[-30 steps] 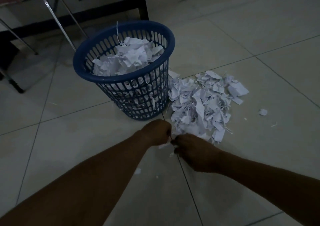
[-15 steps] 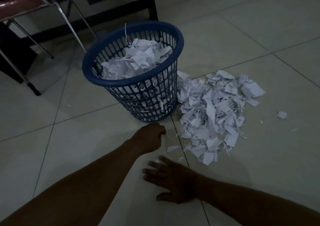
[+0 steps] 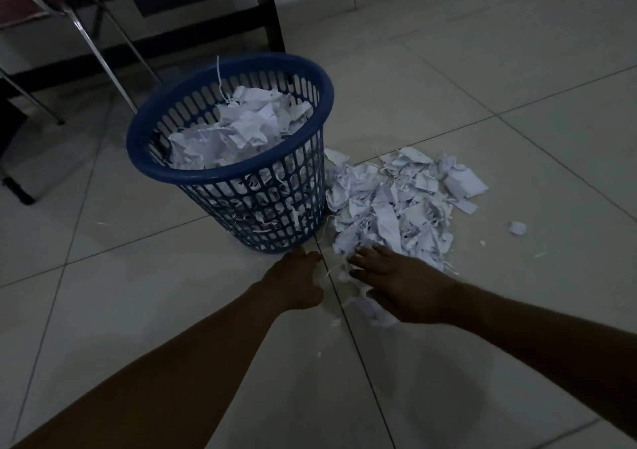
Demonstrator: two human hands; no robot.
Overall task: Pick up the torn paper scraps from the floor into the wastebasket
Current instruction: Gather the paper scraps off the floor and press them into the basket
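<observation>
Paper scraps: a white pile lay on the floor, just to the right of the wastebasket, touching its base.
Stray scrap: one small crumpled bit lay alone on the floor, off to the right of the pile.
Tiny bits: a few little white flecks lay on the floor between the two arms.
Wastebasket: a blue plastic basket with holes in its sides stood upright on the floor. It was nearly full of white torn paper, which showed through the holes.
Right hand: it lay flat on the near edge of the pile, fingers spread and straight, pressing down on the scraps. It gripped nothing.
Left hand: it was low by the foot of the wastebasket, beside the pile. Its fingers pointed away from the camera, so I could not tell if it held a scrap.
Floor: pale square tiles with thin dark lines.
Chair legs: thin metal legs stood behind the wastebasket, next to dark furniture.
</observation>
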